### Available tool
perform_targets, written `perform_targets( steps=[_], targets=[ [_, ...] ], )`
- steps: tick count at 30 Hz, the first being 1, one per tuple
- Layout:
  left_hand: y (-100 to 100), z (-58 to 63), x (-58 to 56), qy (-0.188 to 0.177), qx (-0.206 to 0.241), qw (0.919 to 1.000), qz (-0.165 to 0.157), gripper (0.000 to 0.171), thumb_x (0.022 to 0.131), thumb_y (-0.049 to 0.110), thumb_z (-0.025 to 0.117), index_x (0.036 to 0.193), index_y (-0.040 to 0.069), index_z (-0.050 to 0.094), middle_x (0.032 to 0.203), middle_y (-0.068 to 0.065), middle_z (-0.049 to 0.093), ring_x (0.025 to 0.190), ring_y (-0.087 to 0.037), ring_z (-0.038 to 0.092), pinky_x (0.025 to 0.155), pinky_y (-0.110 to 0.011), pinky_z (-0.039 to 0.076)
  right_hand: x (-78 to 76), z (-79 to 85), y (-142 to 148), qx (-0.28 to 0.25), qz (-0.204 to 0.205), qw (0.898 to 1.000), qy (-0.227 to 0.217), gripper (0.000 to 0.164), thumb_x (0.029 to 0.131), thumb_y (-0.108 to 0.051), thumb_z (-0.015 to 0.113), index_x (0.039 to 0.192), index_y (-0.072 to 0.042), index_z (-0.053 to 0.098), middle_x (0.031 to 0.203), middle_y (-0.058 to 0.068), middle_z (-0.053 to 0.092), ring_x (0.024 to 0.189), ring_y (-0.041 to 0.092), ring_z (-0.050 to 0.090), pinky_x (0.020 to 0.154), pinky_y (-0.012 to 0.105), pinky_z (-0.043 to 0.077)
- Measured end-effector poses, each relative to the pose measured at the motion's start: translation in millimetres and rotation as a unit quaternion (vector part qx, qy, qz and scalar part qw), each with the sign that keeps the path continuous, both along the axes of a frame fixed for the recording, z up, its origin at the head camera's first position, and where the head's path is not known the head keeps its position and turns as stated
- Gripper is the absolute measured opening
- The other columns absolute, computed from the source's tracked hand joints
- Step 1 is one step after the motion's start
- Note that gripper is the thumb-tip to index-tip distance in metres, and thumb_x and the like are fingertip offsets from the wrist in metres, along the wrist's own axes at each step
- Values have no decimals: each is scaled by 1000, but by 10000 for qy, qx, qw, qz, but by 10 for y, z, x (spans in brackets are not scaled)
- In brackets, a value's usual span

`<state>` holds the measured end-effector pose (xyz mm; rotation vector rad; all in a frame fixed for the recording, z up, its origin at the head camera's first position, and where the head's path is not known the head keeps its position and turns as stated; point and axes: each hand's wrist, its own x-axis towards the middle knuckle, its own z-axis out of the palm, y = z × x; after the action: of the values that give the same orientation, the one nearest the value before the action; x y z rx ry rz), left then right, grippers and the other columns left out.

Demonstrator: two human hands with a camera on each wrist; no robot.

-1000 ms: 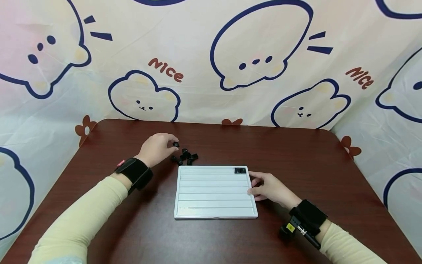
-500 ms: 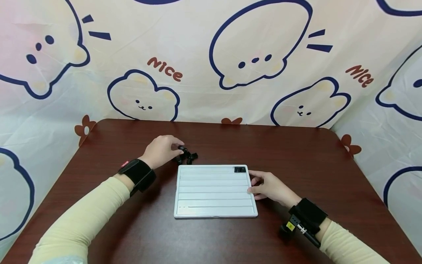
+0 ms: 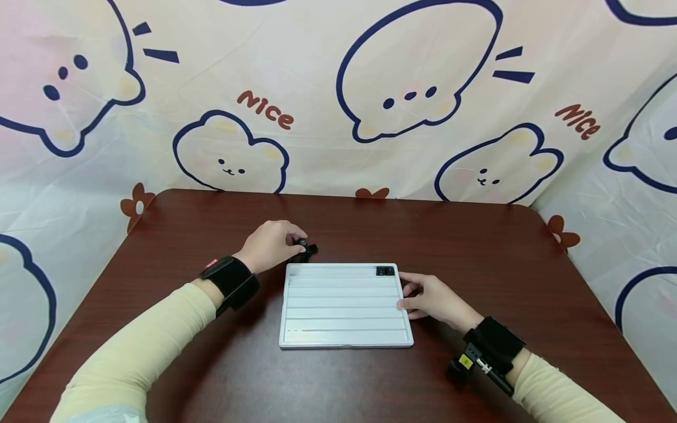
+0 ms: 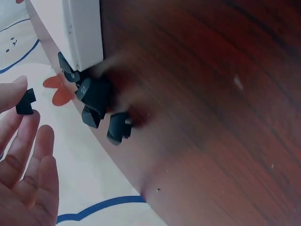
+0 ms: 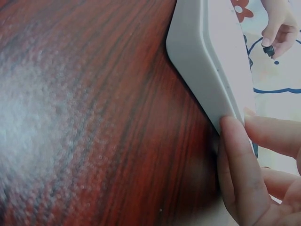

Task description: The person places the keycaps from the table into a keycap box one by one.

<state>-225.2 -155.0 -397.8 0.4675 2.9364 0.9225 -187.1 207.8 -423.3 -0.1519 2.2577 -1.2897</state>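
Observation:
My left hand (image 3: 270, 245) pinches a small black keycap (image 4: 25, 102) between thumb and fingertips, held above the table. Beside that hand lies a loose pile of several black keycaps (image 3: 312, 249), partly hidden by it in the head view; in the left wrist view they sit by a corner of a white board. That white rectangular board (image 3: 344, 305) has shallow horizontal rows and carries two black keycaps (image 3: 385, 271) at its upper right corner. My right hand (image 3: 435, 299) grips the board's right edge, thumb on top and fingers at the side.
A dark reddish-brown wooden table (image 3: 344, 388) holds everything. Behind it and to both sides hangs a pale printed curtain (image 3: 317, 70). A black strap with a small device (image 3: 492, 358) is on the right wrist, and another black strap (image 3: 228, 282) is on the left.
Still pinching the keycap, my left hand has moved right and slightly nearer, over the pile, covering more of it. My right hand and the white board have stayed in place.

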Motion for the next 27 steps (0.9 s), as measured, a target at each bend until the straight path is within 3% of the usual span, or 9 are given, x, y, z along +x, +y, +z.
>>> perform_targets(
  steps=[10, 20, 27],
  targets=[
    [102, -40, -11, -153, -7, 9997, -176, 22, 92, 13, 79, 113, 9, 79, 99, -5, 73, 89, -20, 64, 77, -36, 56, -14, 3, -8, 85, -77, 9999, 11, 70, 90, 0, 77, 151, 7, 42, 104, 16, 54, 78, 20, 63, 69, 34, 60],
    [300, 44, -73, -62, 62, 9994, -331, 23, 91, 16, 80, 113, 9, 79, 99, -4, 74, 91, -18, 65, 79, -35, 57, -28, -12, 19, 125, -42, 9999, 97, 70, 90, 0, 77, 151, 7, 42, 103, 16, 54, 79, 21, 63, 69, 34, 60],
    [449, 33, -65, -180, 97, 9984, -521, 24, 90, 18, 82, 113, 9, 79, 98, -3, 73, 89, -17, 66, 78, -31, 56, -21, -21, 8, 88, -15, 9999, 63, 70, 91, 0, 76, 151, 8, 41, 104, 16, 54, 80, 20, 63, 69, 34, 60]
  ],
)
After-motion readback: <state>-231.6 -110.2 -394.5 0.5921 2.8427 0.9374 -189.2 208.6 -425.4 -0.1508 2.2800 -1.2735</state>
